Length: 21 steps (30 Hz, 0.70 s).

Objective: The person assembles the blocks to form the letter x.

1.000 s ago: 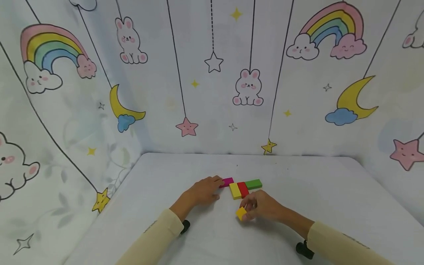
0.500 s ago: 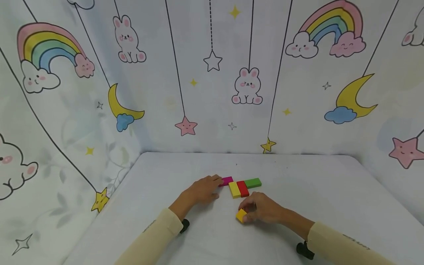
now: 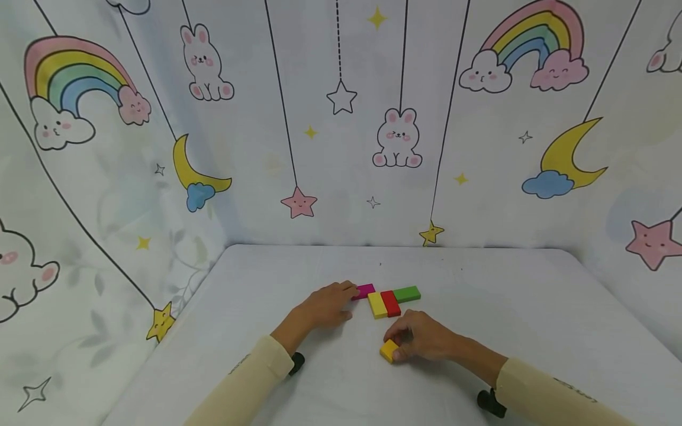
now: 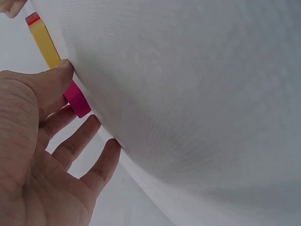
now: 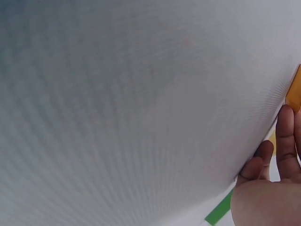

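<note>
block [image 3: 389, 351] in right hand [image 3: 422, 336], one corner nearward

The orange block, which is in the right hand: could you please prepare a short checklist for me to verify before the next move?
1. Grip of the right hand on the orange block: ok, it is pinched between thumb and finger.
2. Left hand at the magenta block: ok, it touches the block.
3. Yellow block and red block side by side: ok, long edges together.
4. Orange block joined to the group: not ok, a gap separates it from the yellow and red ones.
5. Orange block's underside flat on the white table: cannot tell, its underside is hidden.
</note>
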Each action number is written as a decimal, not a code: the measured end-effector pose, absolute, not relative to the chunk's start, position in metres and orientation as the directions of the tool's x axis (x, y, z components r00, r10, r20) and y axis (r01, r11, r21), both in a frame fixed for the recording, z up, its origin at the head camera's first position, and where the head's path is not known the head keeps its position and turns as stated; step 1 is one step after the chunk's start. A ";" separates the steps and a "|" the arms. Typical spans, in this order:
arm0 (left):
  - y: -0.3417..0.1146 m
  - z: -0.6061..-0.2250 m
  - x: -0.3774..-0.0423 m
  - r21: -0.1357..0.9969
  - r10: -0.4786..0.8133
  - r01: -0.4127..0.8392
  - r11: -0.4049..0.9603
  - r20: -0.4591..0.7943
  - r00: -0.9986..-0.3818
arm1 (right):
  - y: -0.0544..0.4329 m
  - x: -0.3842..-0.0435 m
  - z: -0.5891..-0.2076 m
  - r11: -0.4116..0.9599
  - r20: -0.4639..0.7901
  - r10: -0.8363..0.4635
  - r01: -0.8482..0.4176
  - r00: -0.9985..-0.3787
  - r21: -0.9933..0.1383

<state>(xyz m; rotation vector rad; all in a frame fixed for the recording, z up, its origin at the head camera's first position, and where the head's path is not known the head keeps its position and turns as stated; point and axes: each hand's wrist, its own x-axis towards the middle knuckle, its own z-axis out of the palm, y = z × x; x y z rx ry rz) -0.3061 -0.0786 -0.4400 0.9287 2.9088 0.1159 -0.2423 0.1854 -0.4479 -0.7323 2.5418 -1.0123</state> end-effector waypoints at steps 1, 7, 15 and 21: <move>-0.079 -0.440 -0.306 0.097 0.583 0.577 0.811 -0.056 -0.810 | 0.186 -0.242 -0.448 0.614 -0.091 -0.565 -0.344 -0.820 -0.710; -0.078 -0.439 -0.305 0.105 0.594 0.587 0.802 -0.051 -0.803 | 0.185 -0.240 -0.446 0.613 -0.104 -0.562 -0.328 -0.821 -0.719; -0.076 -0.438 -0.303 0.114 0.588 0.580 0.806 -0.053 -0.807 | 0.185 -0.239 -0.442 0.593 -0.091 -0.562 -0.324 -0.822 -0.737; -0.077 -0.435 -0.302 0.111 0.590 0.582 0.805 -0.054 -0.806 | 0.183 -0.247 -0.445 0.567 -0.016 -0.560 -0.368 -0.829 -0.737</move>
